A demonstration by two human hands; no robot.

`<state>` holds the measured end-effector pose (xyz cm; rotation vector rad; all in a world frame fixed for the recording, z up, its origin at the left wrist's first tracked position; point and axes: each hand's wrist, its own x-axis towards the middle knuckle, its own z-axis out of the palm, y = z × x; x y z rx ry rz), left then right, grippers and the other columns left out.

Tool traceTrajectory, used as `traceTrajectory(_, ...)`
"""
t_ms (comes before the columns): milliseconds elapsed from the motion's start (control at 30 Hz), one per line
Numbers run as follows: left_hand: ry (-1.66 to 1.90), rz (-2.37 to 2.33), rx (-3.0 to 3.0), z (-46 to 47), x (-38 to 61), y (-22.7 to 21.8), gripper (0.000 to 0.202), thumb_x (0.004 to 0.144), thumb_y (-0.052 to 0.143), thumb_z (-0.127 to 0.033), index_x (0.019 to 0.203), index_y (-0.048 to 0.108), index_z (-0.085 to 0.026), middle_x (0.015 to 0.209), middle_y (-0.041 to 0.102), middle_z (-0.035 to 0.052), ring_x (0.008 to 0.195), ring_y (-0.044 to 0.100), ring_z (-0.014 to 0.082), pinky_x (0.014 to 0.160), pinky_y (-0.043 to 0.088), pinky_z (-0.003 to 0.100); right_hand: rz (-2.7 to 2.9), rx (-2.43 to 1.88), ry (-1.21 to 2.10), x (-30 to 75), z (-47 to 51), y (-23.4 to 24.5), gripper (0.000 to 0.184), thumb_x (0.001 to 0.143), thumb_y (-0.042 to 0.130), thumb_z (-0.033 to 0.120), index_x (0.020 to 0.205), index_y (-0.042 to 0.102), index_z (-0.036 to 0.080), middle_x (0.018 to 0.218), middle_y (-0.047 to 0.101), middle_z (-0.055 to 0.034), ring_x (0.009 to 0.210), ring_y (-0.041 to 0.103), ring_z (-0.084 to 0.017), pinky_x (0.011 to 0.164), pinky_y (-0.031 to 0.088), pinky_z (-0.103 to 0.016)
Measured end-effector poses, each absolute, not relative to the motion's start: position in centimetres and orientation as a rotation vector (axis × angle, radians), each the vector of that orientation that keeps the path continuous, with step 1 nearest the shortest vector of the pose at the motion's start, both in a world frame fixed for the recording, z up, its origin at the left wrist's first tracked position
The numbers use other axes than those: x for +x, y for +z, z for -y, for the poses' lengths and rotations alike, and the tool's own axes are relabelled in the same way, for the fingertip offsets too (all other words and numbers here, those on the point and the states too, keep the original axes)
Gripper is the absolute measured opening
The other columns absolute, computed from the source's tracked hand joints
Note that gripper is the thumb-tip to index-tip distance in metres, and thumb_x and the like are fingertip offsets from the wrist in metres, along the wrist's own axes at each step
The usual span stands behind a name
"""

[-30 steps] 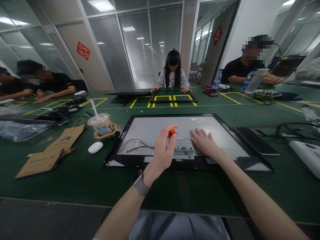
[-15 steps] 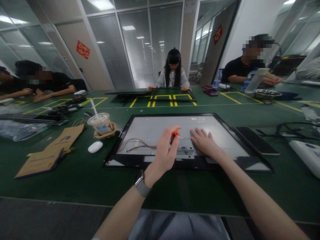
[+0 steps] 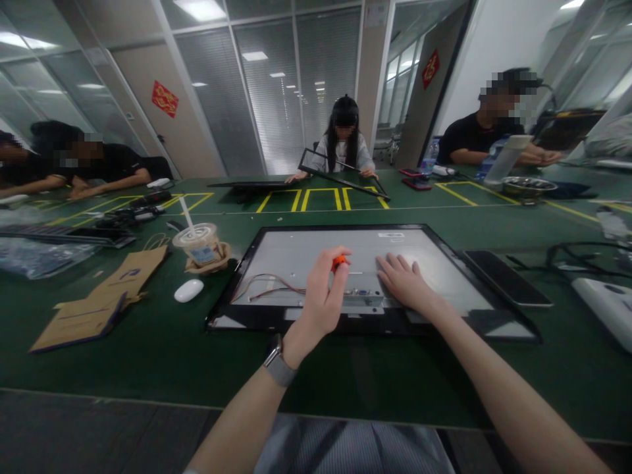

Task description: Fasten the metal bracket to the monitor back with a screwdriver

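In the head view, a flat monitor panel (image 3: 306,245) with a grey metal back and black rim lies on the table before me. My left hand (image 3: 323,296) is closed around the orange handle of a screwdriver (image 3: 340,262), above the panel's middle. Its thin shaft points right; I cannot tell whether the tip touches anything. My right hand (image 3: 405,282) rests flat on the metal back, fingers spread, holding nothing. Below the shaft is a metal bracket (image 3: 366,301) with connector ports. Thin cables (image 3: 271,280) trail across the panel's left side, partly hidden by my left hand.
Left of the panel are a white mouse (image 3: 188,290), a drink cup (image 3: 198,242) with a straw and a brown paper bag (image 3: 99,296). A dark phone-like slab (image 3: 506,278) lies at right. Across the table, a person (image 3: 344,141) handles a black frame (image 3: 345,183).
My left hand and the screwdriver have shifted slightly left, while my right hand stays put. Across the table, the black frame's left end has been lifted.
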<state>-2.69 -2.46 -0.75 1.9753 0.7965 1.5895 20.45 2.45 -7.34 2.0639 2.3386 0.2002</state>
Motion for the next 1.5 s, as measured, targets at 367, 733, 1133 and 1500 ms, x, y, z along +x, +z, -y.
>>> traceTrajectory(367, 1.78, -0.916, 1.908, 2.3, -3.1, 0.0, 0.027, 0.104, 0.044, -0.034, 0.104, 0.067, -0.02, 0.096, 0.059, 0.0052, 0.075, 0.058, 0.0135, 0.066, 0.05, 0.025, -2.313, 2.083, 0.177, 20.5, -2.6, -7.5, 0.058, 0.104, 0.02, 0.033, 0.157, 0.035, 0.014, 0.16, 0.036, -0.0206, 0.144, 0.033, -0.04, 0.111, 0.032, -0.064)
traceTrajectory(733, 1.887, -0.976, 1.879, 1.7, -3.5, -0.1, 0.025, 0.103, 0.047, -0.029, 0.103, 0.07, -0.019, 0.096, 0.06, 0.0057, 0.083, 0.06, 0.0147, 0.076, 0.051, 0.027, -2.349, 2.105, 0.163, 20.6, -2.7, -7.8, 0.059, 0.103, 0.018, 0.035, 0.155, 0.038, 0.017, 0.16, 0.038, -0.02, 0.144, 0.035, -0.039, 0.111, 0.032, -0.065)
traceTrajectory(1133, 1.798, -0.93, 1.693, 1.7, -3.6, 0.3, 0.019, 0.096, 0.06, -0.032, 0.099, 0.075, -0.022, 0.091, 0.056, 0.0036, 0.073, 0.056, 0.0114, 0.064, 0.049, 0.022, -2.333, 2.11, 0.157, 20.5, -2.7, -7.6, 0.058, 0.103, 0.02, 0.035, 0.156, 0.037, 0.016, 0.161, 0.036, -0.0196, 0.145, 0.033, -0.038, 0.112, 0.031, -0.065)
traceTrajectory(1500, 1.819, -0.931, 1.707, 1.4, -3.6, 0.0, 0.016, 0.095, 0.062, -0.03, 0.09, 0.074, -0.02, 0.095, 0.055, 0.0038, 0.082, 0.057, 0.013, 0.071, 0.049, 0.023, -2.308, 2.107, 0.116, 20.3, -2.5, -7.2, 0.059, 0.104, 0.019, 0.035, 0.157, 0.035, 0.015, 0.162, 0.034, -0.019, 0.147, 0.031, -0.038, 0.113, 0.03, -0.064)
